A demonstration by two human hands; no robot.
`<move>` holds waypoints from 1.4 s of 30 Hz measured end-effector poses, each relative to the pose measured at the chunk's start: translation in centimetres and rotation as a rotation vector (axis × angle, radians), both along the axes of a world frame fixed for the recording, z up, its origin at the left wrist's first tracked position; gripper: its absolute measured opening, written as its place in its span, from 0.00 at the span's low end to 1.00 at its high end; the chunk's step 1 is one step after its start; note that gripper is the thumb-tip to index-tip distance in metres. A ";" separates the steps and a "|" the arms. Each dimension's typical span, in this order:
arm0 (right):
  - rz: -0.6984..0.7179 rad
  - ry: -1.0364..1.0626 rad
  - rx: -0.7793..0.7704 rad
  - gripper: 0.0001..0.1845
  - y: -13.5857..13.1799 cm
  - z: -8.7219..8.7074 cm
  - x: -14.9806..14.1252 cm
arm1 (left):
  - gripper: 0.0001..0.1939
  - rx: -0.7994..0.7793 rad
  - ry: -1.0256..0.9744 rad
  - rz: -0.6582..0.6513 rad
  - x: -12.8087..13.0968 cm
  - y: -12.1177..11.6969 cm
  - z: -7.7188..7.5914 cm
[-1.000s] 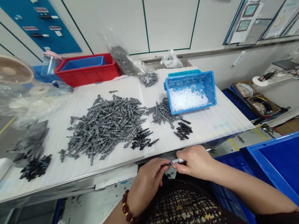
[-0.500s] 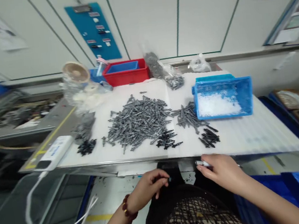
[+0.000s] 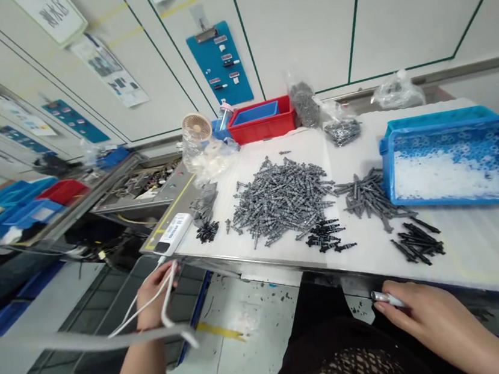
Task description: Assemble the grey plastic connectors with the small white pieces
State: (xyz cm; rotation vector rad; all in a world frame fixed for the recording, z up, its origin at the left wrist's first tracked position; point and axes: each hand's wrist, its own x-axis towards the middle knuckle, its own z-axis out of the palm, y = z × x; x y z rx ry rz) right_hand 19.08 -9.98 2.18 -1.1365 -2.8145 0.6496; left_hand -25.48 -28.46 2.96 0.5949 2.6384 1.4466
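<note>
My right hand (image 3: pixel 424 317) sits near the table's front edge, its fingers closed around a small silver-and-white cylindrical part (image 3: pixel 387 299). Far to the left and below the table edge, my left hand (image 3: pixel 154 296) grips a thin white cable (image 3: pixel 165 288). That cable runs up to a white power bank (image 3: pixel 171 233) lying on the table corner. A large heap of grey plastic parts (image 3: pixel 280 198) covers the table's middle. Smaller groups of black parts (image 3: pixel 418 245) and grey parts (image 3: pixel 369 196) lie to its right.
A blue crate (image 3: pixel 451 165) holding small white rings stands at the right on the white foam sheet (image 3: pixel 477 262). A red crate (image 3: pixel 262 120), a small fan (image 3: pixel 195 127) and plastic bags (image 3: pixel 340 130) sit at the back. A wide grey strap (image 3: pixel 68 341) crosses the lower left.
The view has swung left. My hands, together on the silver part a second ago, are now apart. My left hand has moved far left onto the white cable, while my right hand keeps the part.
</note>
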 end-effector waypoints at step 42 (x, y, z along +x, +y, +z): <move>-0.226 0.702 -0.156 0.07 -1.1 0.5 -0.7 | 0.14 0.306 -0.930 -1.019 28.1 12.8 -1.1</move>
